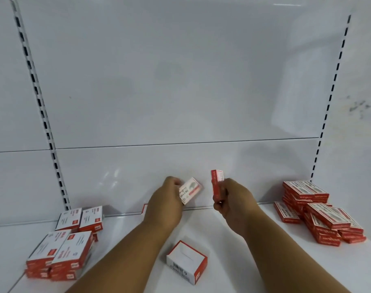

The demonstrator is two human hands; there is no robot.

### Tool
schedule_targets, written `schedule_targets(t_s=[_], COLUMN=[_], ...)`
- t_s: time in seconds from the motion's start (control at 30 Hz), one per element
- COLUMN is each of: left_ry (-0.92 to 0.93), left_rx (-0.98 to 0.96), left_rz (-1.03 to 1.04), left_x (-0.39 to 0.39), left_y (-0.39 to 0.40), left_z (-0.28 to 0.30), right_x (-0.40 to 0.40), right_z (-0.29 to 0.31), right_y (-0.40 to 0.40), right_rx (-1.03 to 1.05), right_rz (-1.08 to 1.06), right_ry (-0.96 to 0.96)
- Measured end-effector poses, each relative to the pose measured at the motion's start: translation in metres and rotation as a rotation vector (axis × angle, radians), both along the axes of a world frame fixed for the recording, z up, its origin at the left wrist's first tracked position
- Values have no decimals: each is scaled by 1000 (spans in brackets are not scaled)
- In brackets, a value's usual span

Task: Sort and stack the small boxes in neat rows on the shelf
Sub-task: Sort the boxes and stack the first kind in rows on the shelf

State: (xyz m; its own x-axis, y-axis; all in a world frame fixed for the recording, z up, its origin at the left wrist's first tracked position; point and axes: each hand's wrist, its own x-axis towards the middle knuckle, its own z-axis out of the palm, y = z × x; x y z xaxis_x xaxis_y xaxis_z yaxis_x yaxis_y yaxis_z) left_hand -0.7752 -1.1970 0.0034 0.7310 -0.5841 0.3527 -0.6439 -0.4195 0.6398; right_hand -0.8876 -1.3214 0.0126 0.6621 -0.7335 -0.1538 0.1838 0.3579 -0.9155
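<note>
My left hand [166, 200] holds a small white-and-red box [191, 190] flat side up, lifted above the white shelf [233, 250]. My right hand [235, 201] grips another small red box [217, 185] upright on its edge, just to the right of the first. Both are raised near the back panel, apart from each other. A larger white carton with a red side [186, 263] lies on the shelf between my forearms. Several small red boxes are stacked loosely at the right [319, 212]. White-and-red boxes sit in stacks at the left [68, 246].
The white back panel [180, 102] rises behind the shelf, with slotted uprights at the left [42, 115] and the right [330, 94]. A red box corner [144, 208] peeks out behind my left wrist. The shelf's front edge runs at the lower left.
</note>
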Motion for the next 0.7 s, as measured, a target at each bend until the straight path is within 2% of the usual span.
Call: schedule_targets(t_s=[0.07,0.13,0.17,0.3,0.5,0.6,0.7], left_ry=[297,536,600,589,613,686,751], left_rx=[-271,-401,-427,-372,-344,-293,-221], left_rz=[-7,-95,-136,-182,-176,-219,-324], left_x=[-5,-13,-15,-6,-21,-32,-52], left_y=[2,5,7,10,11,2,-14], left_z=[5,6,6,2,14,26,35], right_x=[0,-1,-2,-2,-9,-28,-64], right_z=[0,0,1,5,14,27,43], right_y=[-1,0,0,4,17,15,-3], right_rx=[-135,-217,-238,-301,-440,-610,-822], right_rz=[-24,-10,-10,-20,-50,-112,-196], right_ry=[-17,-98,-131,-148,-3,89,266])
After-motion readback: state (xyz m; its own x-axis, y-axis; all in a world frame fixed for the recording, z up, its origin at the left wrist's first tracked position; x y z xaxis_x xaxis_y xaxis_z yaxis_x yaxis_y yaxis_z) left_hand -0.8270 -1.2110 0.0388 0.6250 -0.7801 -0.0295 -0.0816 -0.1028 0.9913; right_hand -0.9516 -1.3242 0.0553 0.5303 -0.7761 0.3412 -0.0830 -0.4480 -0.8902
